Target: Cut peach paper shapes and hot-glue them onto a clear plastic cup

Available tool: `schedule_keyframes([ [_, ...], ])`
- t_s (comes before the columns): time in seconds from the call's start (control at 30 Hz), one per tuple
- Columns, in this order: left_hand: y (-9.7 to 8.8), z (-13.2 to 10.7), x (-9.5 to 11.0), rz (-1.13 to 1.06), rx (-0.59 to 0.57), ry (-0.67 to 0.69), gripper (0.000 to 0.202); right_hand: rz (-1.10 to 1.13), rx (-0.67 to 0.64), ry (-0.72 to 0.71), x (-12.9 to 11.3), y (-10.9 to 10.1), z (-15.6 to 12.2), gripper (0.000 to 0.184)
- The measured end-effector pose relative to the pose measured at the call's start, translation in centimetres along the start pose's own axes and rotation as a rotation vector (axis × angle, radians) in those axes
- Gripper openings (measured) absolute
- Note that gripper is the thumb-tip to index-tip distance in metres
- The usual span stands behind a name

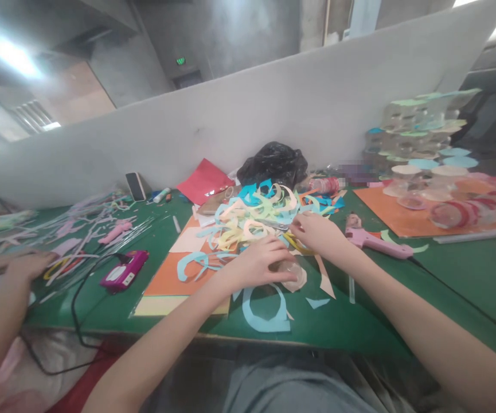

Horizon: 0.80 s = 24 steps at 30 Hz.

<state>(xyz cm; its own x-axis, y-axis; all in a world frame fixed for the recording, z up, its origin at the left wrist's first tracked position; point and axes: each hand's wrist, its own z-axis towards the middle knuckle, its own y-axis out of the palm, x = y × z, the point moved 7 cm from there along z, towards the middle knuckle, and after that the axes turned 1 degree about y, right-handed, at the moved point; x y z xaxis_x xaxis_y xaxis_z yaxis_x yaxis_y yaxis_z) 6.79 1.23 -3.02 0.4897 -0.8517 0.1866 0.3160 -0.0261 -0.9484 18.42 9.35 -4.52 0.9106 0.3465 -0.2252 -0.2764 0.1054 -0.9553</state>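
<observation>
My left hand (267,263) is closed around a small clear plastic cup-like piece (291,276) with pale paper at its base, held low over the table. My right hand (319,232) has its fingers pinched together at yellow-handled scissors (298,244), whose blades point left into the paper scraps. A heap of curled paper offcuts (230,229) in yellow, blue, green and peach lies just beyond both hands. In front of my left hand rests a light-blue paper ring offcut (252,315).
A pink glue gun (379,244) with a black cord lies to the right. Farther right stand stacked clear plastic pieces with paper discs (420,132) and a red-striped bottle (480,209). Leftward are a magenta device (125,272), a phone (136,187) and another person's hand (30,265).
</observation>
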Motion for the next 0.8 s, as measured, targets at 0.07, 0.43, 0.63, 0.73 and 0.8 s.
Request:
schedule_keyframes([
  [0.07,0.1,-0.1,0.0,0.016,-0.004,-0.01,0.038,0.009,0.004,-0.009,-0.2,0.2,0.0,0.032],
  [0.43,1.1,-0.7,-1.9,-0.037,-0.019,-0.152,0.046,0.037,0.035,-0.041,-0.7,-0.2,-0.1,0.03],
  [0.63,-1.5,-1.4,-3.4,-0.075,0.238,-0.295,0.041,0.057,0.062,-0.065,-1.2,-0.5,-0.3,0.03],
  [0.73,-3.9,-2.3,-4.8,-0.202,0.472,-0.458,0.04,0.068,0.07,-0.065,-1.5,-0.6,-0.4,0.034],
  [0.8,-5.2,-3.0,-5.4,-0.254,0.594,-0.526,0.039,0.08,0.075,-0.066,-1.6,-0.6,-0.4,0.034],
])
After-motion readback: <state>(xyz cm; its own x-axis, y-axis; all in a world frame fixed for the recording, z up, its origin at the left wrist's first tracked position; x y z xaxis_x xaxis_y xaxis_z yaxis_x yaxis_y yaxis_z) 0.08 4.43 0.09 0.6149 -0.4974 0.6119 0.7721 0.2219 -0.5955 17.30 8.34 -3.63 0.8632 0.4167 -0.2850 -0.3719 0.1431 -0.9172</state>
